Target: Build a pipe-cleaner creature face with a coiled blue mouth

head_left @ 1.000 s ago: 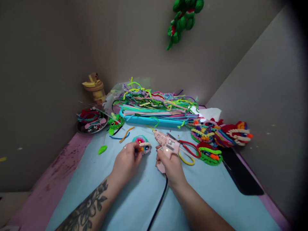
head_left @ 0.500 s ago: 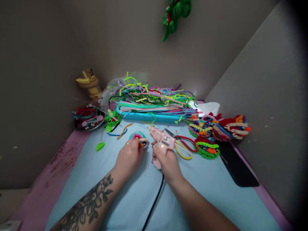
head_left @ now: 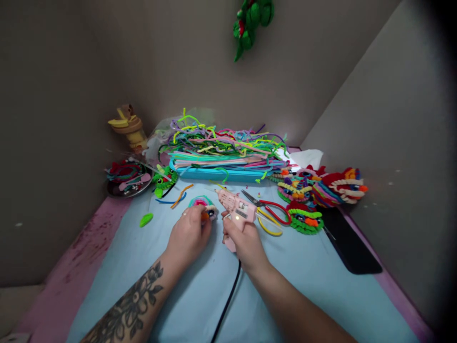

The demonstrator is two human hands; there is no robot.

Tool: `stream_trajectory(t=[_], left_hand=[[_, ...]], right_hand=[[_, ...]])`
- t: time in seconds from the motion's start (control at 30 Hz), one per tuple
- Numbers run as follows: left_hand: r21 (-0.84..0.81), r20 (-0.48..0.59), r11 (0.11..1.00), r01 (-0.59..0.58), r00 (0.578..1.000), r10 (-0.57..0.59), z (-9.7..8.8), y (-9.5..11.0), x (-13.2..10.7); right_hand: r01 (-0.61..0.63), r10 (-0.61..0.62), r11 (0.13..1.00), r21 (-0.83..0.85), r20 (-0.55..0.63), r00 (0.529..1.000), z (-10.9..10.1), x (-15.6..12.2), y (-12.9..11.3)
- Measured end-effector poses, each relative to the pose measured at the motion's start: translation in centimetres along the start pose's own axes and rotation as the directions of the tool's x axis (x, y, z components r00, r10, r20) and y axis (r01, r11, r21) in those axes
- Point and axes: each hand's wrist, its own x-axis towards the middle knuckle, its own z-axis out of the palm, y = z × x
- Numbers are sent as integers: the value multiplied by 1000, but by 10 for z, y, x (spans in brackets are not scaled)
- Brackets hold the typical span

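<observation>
**A glue gun (head_left: pixel 241 212) in the right hand (head_left: pixel 250 243), a fuzzy piece (head_left: pixel 212 213) at the left hand (head_left: pixel 188 233)**

The person's right hand is wrapped around the grip of the pink glue gun, its nozzle pointing up and to the left and its black cable (head_left: pixel 228 299) trailing toward the near edge. The left hand pinches the fuzzy piece, which sits near the middle of the worktop (head_left: pixel 210 305), just left of the glue gun and apart from it. Turquoise, pink, an eye and a bit of orange show past the fingers; whether the piece touches the blue covering is hard to tell.

Just right of the glue gun lie scissors (head_left: pixel 275 213) with red and yellow handles, beside a green fuzzy bird head (head_left: pixel 304 220). Behind the hands stands a blue tray (head_left: pixel 221 175) of pipe cleaners (head_left: pixel 228 143). A metal bowl (head_left: pixel 129 192) sits at far left, near a green fuzzy head (head_left: pixel 166 178).
</observation>
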Motion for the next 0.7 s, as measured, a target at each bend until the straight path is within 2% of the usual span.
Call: stream_trajectory(t=[0.1, 0.17, 0.27, 0.37, 0.43, 0.6, 0.7], left_hand=[[-189, -69, 979, 79, 993, -94, -10, -12, 0], [-272, -94, 951, 147, 980, -178, -14, -21, 2], [-375, 24, 899, 228, 971, -236, -18, -31, 5], [-412, 172, 872, 266, 962, -212, -19, -35, 7], [-412, 216, 871, 268, 957, -193, -19, -35, 7], [-428, 237, 869, 249, 959, -158, -13, -37, 6], [-445, 218, 867, 225, 966, -139, -8, -40, 5]], right_hand=[[-83, 83, 997, -13, 0, 997, 0, 0, -1], [-32, 32, 998, -60, 9, 999, 1, 0, -3], [117, -106, 981, -157, 78, 991, 5, -3, -5], [227, -185, 936, -268, 172, 968, 7, -7, -1], [243, -191, 915, -321, 186, 964, 8, -8, 4], [162, -118, 911, -379, 139, 983, 9, -10, 14], [184, -140, 915, -360, 147, 979, 10, -9, 15]])
